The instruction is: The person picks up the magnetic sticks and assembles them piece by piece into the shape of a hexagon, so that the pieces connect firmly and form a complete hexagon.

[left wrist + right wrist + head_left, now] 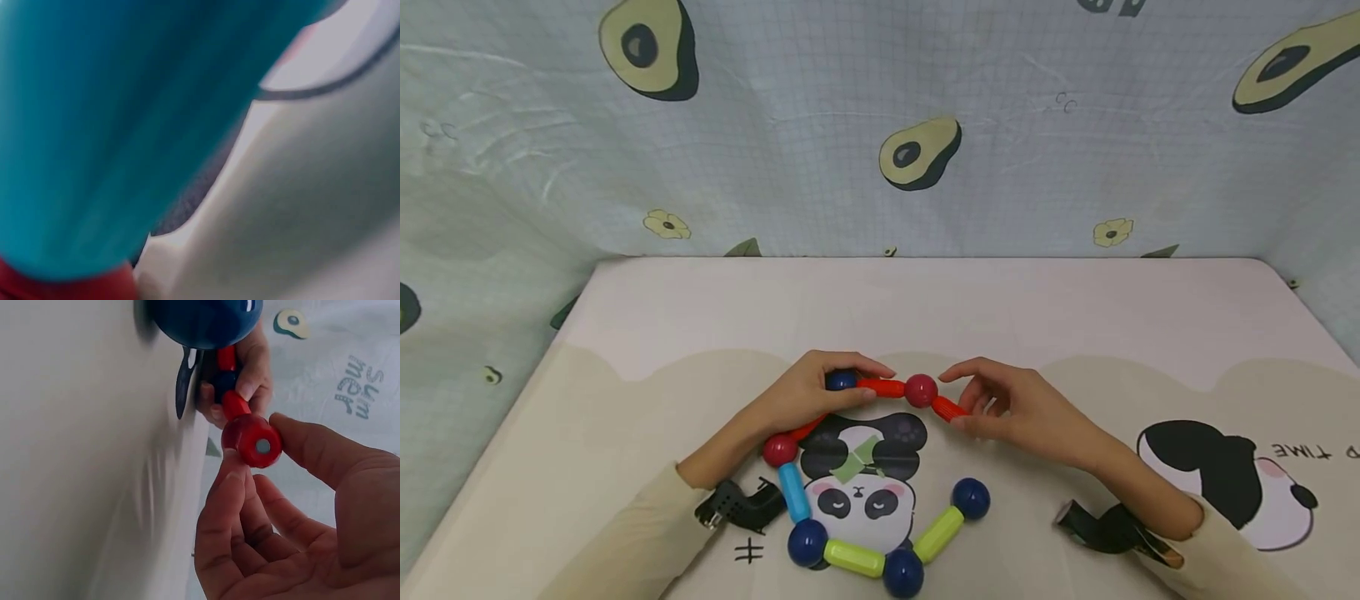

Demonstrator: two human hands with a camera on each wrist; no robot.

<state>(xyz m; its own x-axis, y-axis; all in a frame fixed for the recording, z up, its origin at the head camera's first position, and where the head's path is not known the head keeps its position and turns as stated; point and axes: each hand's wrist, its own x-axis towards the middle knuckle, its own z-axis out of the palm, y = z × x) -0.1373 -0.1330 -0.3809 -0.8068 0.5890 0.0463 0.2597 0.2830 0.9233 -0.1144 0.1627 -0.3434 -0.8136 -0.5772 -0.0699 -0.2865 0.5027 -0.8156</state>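
Observation:
A chain of magnetic rods and balls forms an unclosed ring around the printed panda in the head view. At its far side my left hand [808,387] grips a dark blue ball [841,380] and the red rod [882,387] beside it, between thumb and fingers. A red ball [921,390] follows, joined to another red rod [948,408]. My right hand [1011,408] pinches this last rod by its free end. Seen from the right wrist, the rod's end [263,445] faces the camera with a round metal disc, thumb and fingertip at its sides. A light blue rod [112,125] fills the left wrist view.
The ring's near side has yellow-green rods [854,557] and dark blue balls [903,572], ending in a blue ball [972,498] nearer me than my right hand. A red ball [780,450] lies below my left wrist. The printed cloth [1000,308] covers the table; a patterned curtain [805,167] hangs behind.

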